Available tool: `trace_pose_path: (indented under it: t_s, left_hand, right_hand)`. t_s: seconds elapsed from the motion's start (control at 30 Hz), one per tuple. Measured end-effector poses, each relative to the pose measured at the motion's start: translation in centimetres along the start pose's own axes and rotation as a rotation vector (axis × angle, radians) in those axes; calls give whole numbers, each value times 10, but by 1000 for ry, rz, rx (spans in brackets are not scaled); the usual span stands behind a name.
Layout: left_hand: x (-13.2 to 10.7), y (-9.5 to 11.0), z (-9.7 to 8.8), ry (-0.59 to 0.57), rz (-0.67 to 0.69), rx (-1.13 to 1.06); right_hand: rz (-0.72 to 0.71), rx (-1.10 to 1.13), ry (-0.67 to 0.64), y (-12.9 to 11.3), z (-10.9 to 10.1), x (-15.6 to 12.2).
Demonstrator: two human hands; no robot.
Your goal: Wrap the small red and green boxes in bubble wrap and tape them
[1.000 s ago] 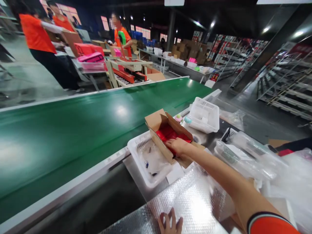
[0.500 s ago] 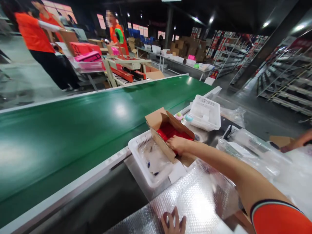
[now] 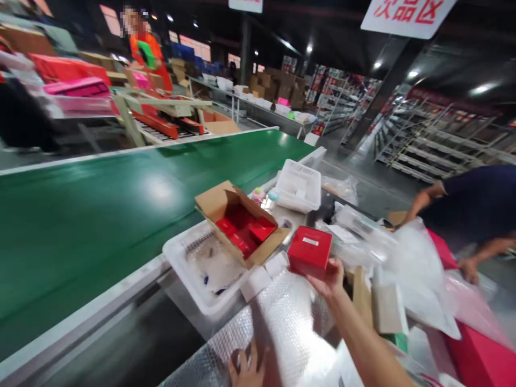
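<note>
A red box (image 3: 309,250) with a white label on top is held by my right hand (image 3: 331,278), its fingers under and against the near right side. To its left an open cardboard carton (image 3: 215,203) leans over the edge of a white basket (image 3: 177,257); more red boxes (image 3: 242,230) lie inside the carton. My left hand (image 3: 248,368) rests with fingers spread on a silvery bubble-wrap sheet (image 3: 278,306) at the bottom of the view. A few small items lie in clear film in the basket.
A green conveyor belt (image 3: 121,199) runs along the left. Behind the carton stands another white basket (image 3: 299,183). Plastic bags (image 3: 423,279) and cardboard pieces pile up at right, where a person in dark clothing (image 3: 479,204) bends over. Another person in orange (image 3: 151,59) stands beyond the belt.
My right hand has come out of the carton with a red box, moving right and nearer. My left hand stays on the bubble wrap. The view has turned right.
</note>
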State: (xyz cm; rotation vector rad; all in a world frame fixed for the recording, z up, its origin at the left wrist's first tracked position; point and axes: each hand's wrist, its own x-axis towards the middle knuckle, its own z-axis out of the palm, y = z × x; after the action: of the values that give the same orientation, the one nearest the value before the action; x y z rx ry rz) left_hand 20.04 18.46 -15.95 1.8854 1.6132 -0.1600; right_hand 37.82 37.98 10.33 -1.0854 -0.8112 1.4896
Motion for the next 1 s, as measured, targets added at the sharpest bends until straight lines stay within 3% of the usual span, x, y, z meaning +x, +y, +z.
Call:
trace_pose_path:
  t_s: [0.07,0.17,0.37,0.53,1.0]
  left_hand:
    - [-5,-1,-4,-58,23,115]
    - [-13,2,-8,-29,16,292]
    - [-25,16,-22,-64,-11,447]
    - [-26,16,-29,-58,10,455]
    - [-21,5,-19,-50,10,411]
  right_hand:
    - [94,288,-56,29,-18,-39]
    - [162,567,-111,61,-37,-84]
    - [175,596,-196,82,-63,-136]
    - [138,500,-168,70,-63,-148]
    - [169,433,-265,61,-61,-154]
